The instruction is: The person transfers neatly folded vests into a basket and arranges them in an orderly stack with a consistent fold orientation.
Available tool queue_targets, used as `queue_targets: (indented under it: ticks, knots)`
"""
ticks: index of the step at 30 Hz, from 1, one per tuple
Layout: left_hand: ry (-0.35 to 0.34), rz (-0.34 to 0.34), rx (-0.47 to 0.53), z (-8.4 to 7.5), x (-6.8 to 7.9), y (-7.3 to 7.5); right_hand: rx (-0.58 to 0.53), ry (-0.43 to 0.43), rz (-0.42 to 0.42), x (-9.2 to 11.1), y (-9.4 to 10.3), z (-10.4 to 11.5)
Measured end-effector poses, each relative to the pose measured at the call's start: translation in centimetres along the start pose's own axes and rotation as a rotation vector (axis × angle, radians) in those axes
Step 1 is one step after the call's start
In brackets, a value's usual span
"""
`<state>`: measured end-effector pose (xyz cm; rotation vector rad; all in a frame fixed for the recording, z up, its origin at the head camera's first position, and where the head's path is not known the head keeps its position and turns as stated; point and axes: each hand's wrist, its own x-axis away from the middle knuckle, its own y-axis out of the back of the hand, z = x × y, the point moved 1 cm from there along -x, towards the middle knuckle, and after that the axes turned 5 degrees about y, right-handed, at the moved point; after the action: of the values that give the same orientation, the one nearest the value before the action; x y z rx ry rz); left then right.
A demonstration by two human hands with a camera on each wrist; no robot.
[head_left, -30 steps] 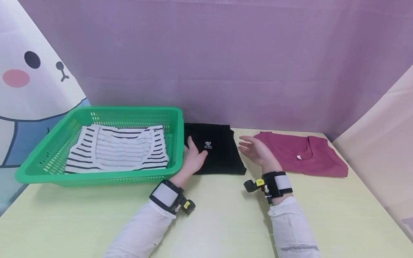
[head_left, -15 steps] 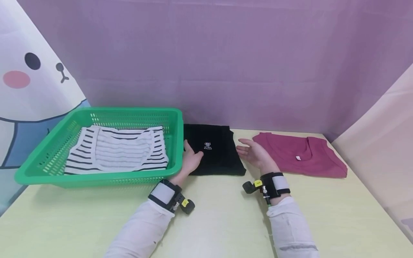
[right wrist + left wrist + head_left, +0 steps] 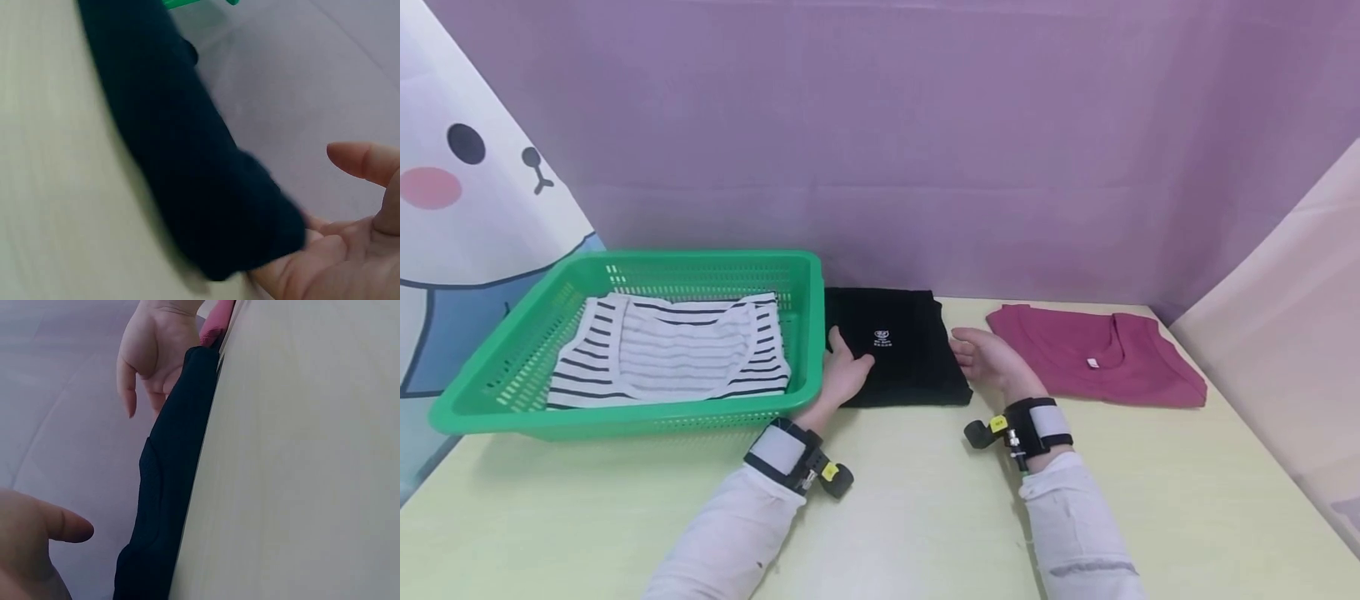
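A folded black garment [image 3: 898, 358] with a small white print lies flat on the table. My left hand [image 3: 842, 379] is at its left side, thumb raised and spread, the other fingers mostly hidden between garment and basket. At the right edge is my right hand [image 3: 992, 358], palm facing inward. In the right wrist view, the fingers of the right hand [image 3: 337, 256] are partly hidden behind the corner of the black garment [image 3: 187, 156], thumb apart. The left wrist view has the left thumb [image 3: 69, 525] off the cloth; whether its other fingers touch the garment cannot be seen.
A green plastic basket [image 3: 816, 333] stands close on the left, holding a folded black-and-white striped top [image 3: 685, 346]. A folded maroon top [image 3: 1075, 354] lies to the right, behind the right hand. A purple cloth backdrop [image 3: 880, 150] hangs along the table's back edge.
My right hand has come slightly left and lower, up to the black garment's right edge. The left hand has shifted a little left and down. The garments and basket stay put.
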<state>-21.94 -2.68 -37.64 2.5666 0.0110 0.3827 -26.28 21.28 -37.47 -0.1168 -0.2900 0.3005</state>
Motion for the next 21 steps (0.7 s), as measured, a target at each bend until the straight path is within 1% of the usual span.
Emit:
queue_targets:
  ticks: [3,5,7,10,13,16,19,21]
  knots:
    - [0.004,0.012,-0.012,-0.19,0.24,0.01,-0.038,0.020,0.036,0.05,0.04,-0.13]
    - [0.001,0.021,-0.015,-0.35,0.42,0.03,-0.063,0.025,0.035,0.14,0.11,-0.17]
    - [-0.001,0.025,-0.012,-0.48,0.50,0.04,-0.061,0.021,0.024,0.17,0.18,-0.19]
    - [0.000,0.026,-0.001,-0.60,0.51,0.00,-0.028,0.003,-0.002,0.10,0.21,-0.18]
    - [0.005,0.018,0.008,-0.67,0.46,-0.06,0.017,-0.039,-0.012,-0.02,0.24,-0.23]
    - [-0.002,-0.001,0.016,-0.72,0.40,-0.13,0.090,-0.079,-0.024,-0.15,0.37,-0.41]
    - [-0.024,-0.018,0.035,-0.72,0.30,-0.16,0.172,-0.089,-0.037,-0.21,0.49,-0.60]
    - [-0.035,-0.026,0.071,-0.76,0.26,-0.14,0.201,-0.078,-0.036,-0.19,0.49,-0.65]
